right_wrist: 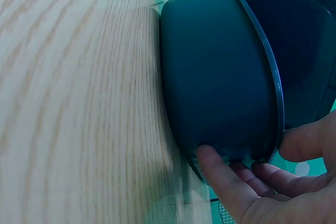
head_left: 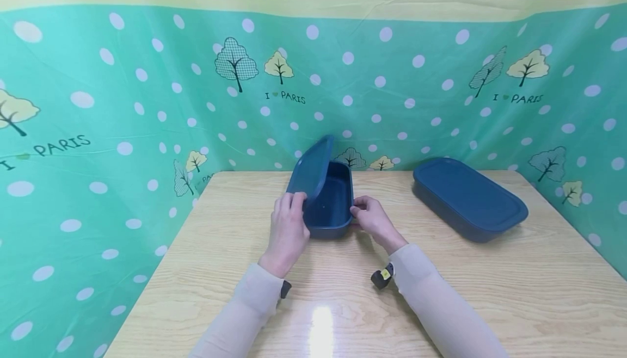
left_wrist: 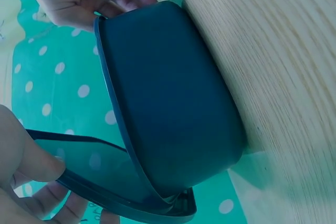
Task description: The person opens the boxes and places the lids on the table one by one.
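A dark blue rectangular food container (head_left: 327, 233) stands on the table with its inside partly showing. Its matching lid (head_left: 311, 167) is tilted up over the left side, and in the left wrist view the lid's far corner meets the container's rim. My left hand (head_left: 289, 227) pinches the lid's near edge, thumb on one face and fingers on the other. At the container's right near corner, my right hand (head_left: 376, 223) grips the wall. The right wrist view shows the thumb at the rim and fingers (right_wrist: 226, 177) against the outer side.
A second dark blue container (head_left: 467, 197), with its lid on, lies slantwise at the right of the wooden table (head_left: 215, 303). Behind and along the sides hangs a green dotted curtain (head_left: 411, 124) printed with trees.
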Demonstrator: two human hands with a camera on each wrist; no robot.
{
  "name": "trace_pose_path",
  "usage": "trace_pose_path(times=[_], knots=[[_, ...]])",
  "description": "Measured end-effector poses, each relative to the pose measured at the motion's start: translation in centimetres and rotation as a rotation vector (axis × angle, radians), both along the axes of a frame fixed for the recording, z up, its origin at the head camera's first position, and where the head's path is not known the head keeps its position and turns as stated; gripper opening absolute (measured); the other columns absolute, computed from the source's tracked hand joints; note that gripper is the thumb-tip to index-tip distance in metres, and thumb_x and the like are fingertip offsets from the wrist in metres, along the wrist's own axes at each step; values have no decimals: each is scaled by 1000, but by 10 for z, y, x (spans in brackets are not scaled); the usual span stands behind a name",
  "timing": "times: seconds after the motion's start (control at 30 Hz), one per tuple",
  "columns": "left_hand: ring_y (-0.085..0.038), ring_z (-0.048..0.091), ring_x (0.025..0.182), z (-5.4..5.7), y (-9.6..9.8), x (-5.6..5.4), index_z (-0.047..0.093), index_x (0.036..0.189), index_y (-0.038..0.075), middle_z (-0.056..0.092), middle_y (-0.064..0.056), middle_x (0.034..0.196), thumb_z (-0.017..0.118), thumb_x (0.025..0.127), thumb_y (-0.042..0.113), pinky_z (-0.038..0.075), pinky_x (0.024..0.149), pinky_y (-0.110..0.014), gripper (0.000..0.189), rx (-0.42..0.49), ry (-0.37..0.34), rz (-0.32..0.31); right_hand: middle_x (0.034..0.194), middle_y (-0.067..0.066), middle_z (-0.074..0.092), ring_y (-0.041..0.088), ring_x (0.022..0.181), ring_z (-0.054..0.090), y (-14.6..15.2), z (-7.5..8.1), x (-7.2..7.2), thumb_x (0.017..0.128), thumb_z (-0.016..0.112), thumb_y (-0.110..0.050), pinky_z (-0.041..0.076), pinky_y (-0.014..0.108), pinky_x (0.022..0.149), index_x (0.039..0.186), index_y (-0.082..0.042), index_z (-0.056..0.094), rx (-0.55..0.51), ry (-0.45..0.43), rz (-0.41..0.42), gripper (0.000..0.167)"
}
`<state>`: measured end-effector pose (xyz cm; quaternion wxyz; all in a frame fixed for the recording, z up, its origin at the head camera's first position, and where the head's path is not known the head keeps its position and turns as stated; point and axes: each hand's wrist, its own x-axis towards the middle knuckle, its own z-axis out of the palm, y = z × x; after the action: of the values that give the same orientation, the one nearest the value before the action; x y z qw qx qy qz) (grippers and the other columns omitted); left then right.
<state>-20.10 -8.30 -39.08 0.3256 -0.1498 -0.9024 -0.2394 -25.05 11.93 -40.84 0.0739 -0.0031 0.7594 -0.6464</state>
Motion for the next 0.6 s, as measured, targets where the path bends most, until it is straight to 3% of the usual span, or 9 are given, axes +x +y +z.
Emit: trace_pose_path(times=[0.17, 0.6], knots=[[-29, 49, 87, 0, -1, 0, 51, 113, 8, 51, -11, 98, 65, 76, -12, 44, 64, -37, 44, 35, -3, 2, 116, 25, 49, 33, 102, 58, -1, 1, 0, 98, 43, -2, 52, 44, 87, 130, 13, 41, 8, 0, -1, 35], [-28, 47, 86, 1, -2, -1, 51, 114, 5, 50, -11, 98, 62, 75, -16, 42, 72, -35, 46, 86, 16, 0, 116, 25, 49, 33, 103, 58, -1, 0, 0, 98, 43, -3, 53, 44, 86, 129, 13, 41, 12, 5, -2, 35]])
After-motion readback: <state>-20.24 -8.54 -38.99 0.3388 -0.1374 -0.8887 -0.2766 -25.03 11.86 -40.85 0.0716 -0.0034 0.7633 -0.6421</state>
